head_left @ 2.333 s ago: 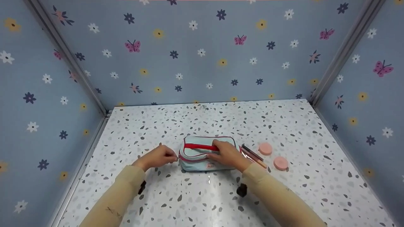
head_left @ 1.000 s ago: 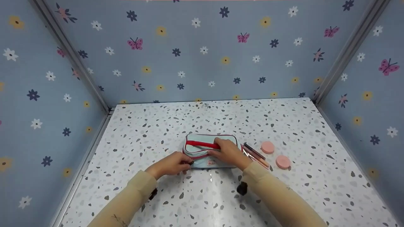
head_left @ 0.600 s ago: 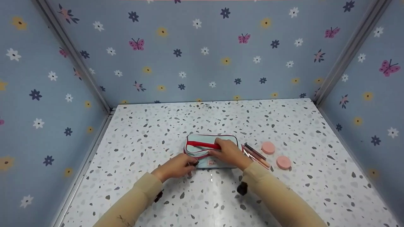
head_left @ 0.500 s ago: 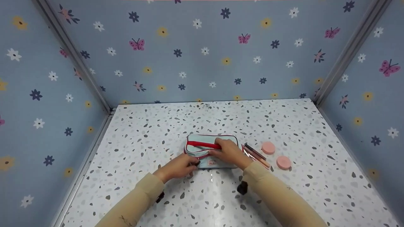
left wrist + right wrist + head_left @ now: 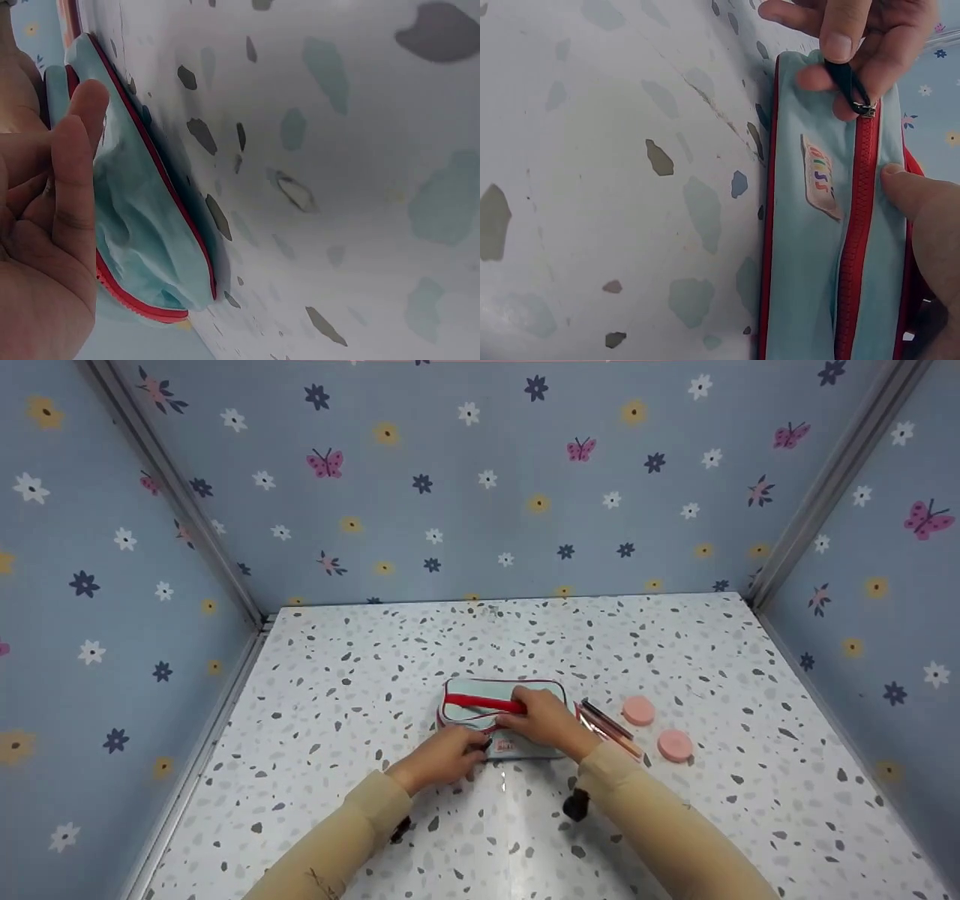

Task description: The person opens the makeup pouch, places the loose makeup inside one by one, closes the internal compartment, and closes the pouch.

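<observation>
A light blue pencil case (image 5: 480, 688) with red piping lies on the speckled table. My right hand (image 5: 551, 722) holds its red strap handle (image 5: 480, 703), the thumb pressing on the lid beside the zip. At the front of the case, my left hand (image 5: 448, 754) pinches the black zipper pull (image 5: 842, 79) between thumb and finger. In the right wrist view the slider sits on the red zip (image 5: 860, 180), just above a small lettered label (image 5: 820, 178). In the left wrist view that hand covers part of the case's side (image 5: 150, 232).
Right of the case lie several slim pens or pencils (image 5: 611, 731), partly behind my right hand. Two pink round discs (image 5: 638, 710) are further right. Flower-patterned panels (image 5: 480, 495) wall in the table (image 5: 337, 660) at the back and sides.
My left hand has come from beside the case's left end to its front and has slid rightward along the zip with the pull. My right hand has stayed on the handle.
</observation>
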### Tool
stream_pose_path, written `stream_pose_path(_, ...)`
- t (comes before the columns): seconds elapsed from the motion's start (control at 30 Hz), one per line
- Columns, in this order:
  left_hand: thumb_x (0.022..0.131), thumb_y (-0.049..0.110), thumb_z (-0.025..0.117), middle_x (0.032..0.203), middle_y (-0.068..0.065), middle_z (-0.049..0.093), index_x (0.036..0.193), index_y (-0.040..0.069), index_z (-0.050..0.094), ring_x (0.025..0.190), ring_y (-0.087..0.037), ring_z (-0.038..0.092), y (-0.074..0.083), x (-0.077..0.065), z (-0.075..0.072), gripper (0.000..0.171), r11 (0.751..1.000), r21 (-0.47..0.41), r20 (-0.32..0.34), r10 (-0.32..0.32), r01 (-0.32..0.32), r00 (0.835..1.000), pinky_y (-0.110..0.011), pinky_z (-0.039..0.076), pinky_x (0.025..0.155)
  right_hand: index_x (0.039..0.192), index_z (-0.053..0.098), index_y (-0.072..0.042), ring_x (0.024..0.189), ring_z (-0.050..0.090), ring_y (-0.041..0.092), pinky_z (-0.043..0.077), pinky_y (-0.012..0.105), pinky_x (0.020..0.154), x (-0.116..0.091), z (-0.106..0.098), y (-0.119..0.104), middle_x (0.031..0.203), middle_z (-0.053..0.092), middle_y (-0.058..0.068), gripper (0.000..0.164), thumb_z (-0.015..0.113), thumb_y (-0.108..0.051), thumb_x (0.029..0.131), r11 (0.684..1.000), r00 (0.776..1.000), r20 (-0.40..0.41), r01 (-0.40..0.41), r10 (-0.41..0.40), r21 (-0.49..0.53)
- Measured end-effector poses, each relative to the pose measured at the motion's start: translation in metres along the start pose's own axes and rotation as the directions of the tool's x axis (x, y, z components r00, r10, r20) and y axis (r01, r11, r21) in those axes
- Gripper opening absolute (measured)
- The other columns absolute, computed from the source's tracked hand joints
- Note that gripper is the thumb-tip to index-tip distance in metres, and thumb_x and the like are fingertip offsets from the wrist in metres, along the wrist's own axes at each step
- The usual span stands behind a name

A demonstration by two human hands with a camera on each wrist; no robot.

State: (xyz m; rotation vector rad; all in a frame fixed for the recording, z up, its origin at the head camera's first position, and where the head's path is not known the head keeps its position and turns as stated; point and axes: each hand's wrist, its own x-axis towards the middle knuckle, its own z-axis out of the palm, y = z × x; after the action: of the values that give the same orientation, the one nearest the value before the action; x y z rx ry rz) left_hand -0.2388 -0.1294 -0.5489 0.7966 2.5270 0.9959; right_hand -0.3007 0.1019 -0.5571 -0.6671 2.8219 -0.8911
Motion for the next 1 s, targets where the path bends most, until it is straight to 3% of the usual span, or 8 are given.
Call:
stream_pose_path(0.3,0.107,0.008,0.066,0.086,-0.004,0.073,0.105,0.003,0.076,0.068,-0.007,0.066,0.004,0.013,0.006,0.011,0.992,0.126,-0.028,0.021,-0.017,0.999,-0.036,0.059,0.082,0.09,0.059,-0.014,0.069,0.047,0.015,0.04,0.032,0.064,0.0,-0.005,0.004,0.074,0.053,-0.004,0.034,0.079,-0.039,0.101,1.0,1.0,-0.005,0.005,-0.005,0.002)
stream_pose_path(0.5,0.106,0.008,0.066,0.073,0.006,0.06,0.096,0.003,0.076,0.066,-0.008,0.057,0.001,0.012,0.001,0.015,0.996,0.089,-0.032,-0.012,0.015,0.999,-0.03,0.052,0.071,0.095,0.063,-0.015,0.071,0.05,0.014,0.043,0.032,0.066,-0.001,-0.002,0.006,0.078,0.058,-0.004,0.033,0.079,-0.044,0.1,1.0,1.0,0.006,-0.002,0.002,0.012)
stream_pose_path(0.63,0.105,0.011,0.066,0.072,0.005,0.065,0.098,0.004,0.081,0.063,-0.008,0.058,0.0,0.009,-0.007,0.018,0.998,0.059,-0.028,-0.033,0.035,0.999,-0.03,0.052,0.067,0.101,0.066,-0.016,0.073,0.054,0.014,0.047,0.033,0.069,-0.004,-0.002,0.006,0.082,0.063,-0.004,0.034,0.081,-0.047,0.098,1.0,1.0,0.012,-0.008,0.008,0.006)
stream_pose_path(0.8,0.102,0.013,0.071,0.079,0.003,0.073,0.1,0.008,0.084,0.07,-0.007,0.058,0.001,0.009,-0.018,0.014,0.992,0.129,-0.117,-0.003,0.019,0.993,-0.031,0.054,0.072,0.112,0.071,-0.015,0.079,0.059,0.016,0.052,0.037,0.076,-0.009,-0.002,0.004,0.091,0.069,-0.002,0.037,0.083,-0.047,0.096,1.0,1.0,0.016,0.007,-0.006,-0.027)
stream_pose_path(0.9,0.099,0.015,0.077,0.079,0.001,0.07,0.098,0.008,0.082,0.072,-0.011,0.055,0.002,0.01,-0.025,0.009,0.984,0.177,-0.186,0.031,0.002,0.982,-0.033,0.052,0.071,0.122,0.073,-0.013,0.087,0.065,0.018,0.056,0.041,0.083,-0.012,-0.003,0.003,0.099,0.073,0.0,0.042,0.083,-0.044,0.096,0.999,1.0,0.007,0.026,-0.025,-0.047)
stream_pose_path(1.0,0.095,0.018,0.082,0.09,-0.004,0.069,0.106,0.006,0.078,0.081,-0.017,0.058,0.0,0.012,-0.033,0.017,0.984,0.178,-0.217,0.04,-0.001,0.975,-0.037,0.053,0.077,0.131,0.072,-0.012,0.098,0.07,0.022,0.058,0.045,0.091,-0.015,-0.004,0.002,0.11,0.076,0.004,0.048,0.084,-0.042,0.096,0.996,0.999,-0.007,0.047,-0.047,-0.071)
